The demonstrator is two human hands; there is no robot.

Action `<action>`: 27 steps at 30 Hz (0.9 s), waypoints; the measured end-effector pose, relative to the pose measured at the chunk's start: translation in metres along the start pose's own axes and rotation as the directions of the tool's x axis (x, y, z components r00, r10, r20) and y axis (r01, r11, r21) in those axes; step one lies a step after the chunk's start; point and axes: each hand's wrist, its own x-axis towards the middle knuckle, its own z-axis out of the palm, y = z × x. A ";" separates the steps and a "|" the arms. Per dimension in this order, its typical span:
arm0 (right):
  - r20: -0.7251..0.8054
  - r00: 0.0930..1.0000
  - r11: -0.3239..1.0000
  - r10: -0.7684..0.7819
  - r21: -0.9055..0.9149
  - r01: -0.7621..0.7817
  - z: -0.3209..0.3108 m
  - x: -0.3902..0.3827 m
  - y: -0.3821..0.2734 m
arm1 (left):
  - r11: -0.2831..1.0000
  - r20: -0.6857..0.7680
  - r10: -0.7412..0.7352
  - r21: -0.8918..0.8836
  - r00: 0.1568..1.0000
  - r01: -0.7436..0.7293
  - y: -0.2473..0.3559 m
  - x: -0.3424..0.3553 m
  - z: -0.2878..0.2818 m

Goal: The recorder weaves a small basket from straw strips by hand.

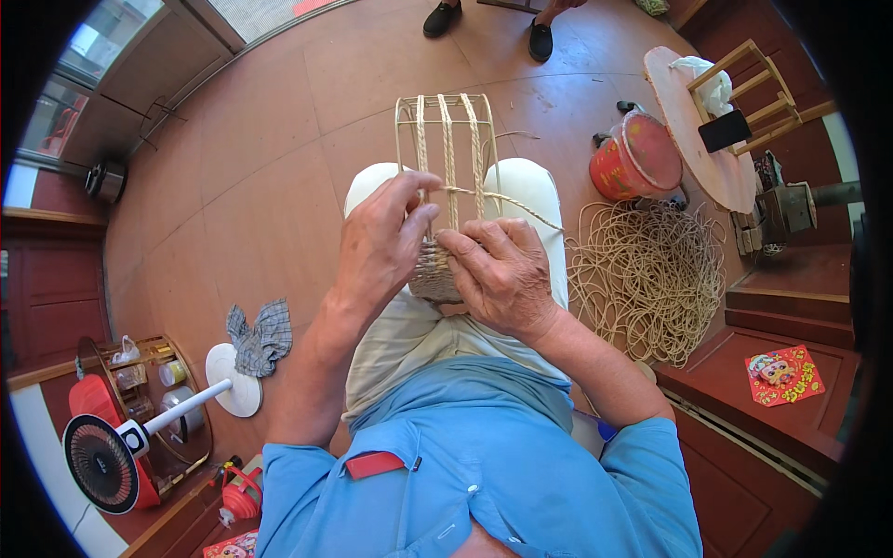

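A narrow wire frame point(398, 130) rests between my knees, with three plaited cords point(448, 139) stretched along it. Tight weaving point(433, 277) covers its near end. A loose cord point(521, 205) crosses the stretched cords and trails over my right knee. My left hand point(381, 237) is at the frame's left side, index finger and thumb curled around the crossing cord's left end; the exact grip is partly hidden. My right hand point(502, 274) is closed over the weaving's right edge, its thumb and fingers pressed at the top of the woven part.
A big heap of loose cord point(656, 279) lies on the floor to the right, below a red bucket point(637, 158). Beyond it stand a round-topped table point(674, 121) and a wooden rack. At left are a fan point(100, 463) and a checked cloth point(260, 339). Another person's shoes point(442, 19) show ahead.
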 end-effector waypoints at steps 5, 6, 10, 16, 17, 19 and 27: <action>-0.018 1.000 1.000 0.023 0.021 -0.023 -0.003 0.005 -0.007 | 0.977 -0.080 -0.210 -0.052 0.975 0.206 -0.010 -0.036 -0.012; -0.025 0.999 0.999 0.037 0.023 -0.036 -0.004 0.007 -0.008 | 0.971 -0.144 -0.239 -0.034 0.960 0.237 -0.013 -0.039 -0.012; -0.091 0.995 0.999 0.034 0.019 -0.032 0.001 0.013 -0.013 | 0.965 -0.215 -0.259 -0.015 0.942 0.262 -0.018 -0.039 -0.021; -0.079 0.993 0.996 0.087 0.015 -0.086 0.019 0.032 -0.025 | 0.949 -0.202 -0.311 -0.022 0.929 0.313 -0.040 -0.040 -0.045; -0.086 0.991 0.995 0.098 0.024 -0.097 0.022 0.035 -0.027 | 0.946 -0.216 -0.323 -0.048 0.922 0.320 -0.052 -0.042 -0.055; -0.073 0.986 0.988 0.147 0.054 -0.143 0.027 0.038 -0.029 | 0.938 -0.248 -0.347 -0.098 0.904 0.333 -0.094 -0.051 -0.083; -0.086 0.968 0.968 0.234 0.109 -0.224 0.029 0.040 -0.033 | 0.697 -0.433 -0.707 -0.290 0.559 0.656 -0.292 -0.142 -0.343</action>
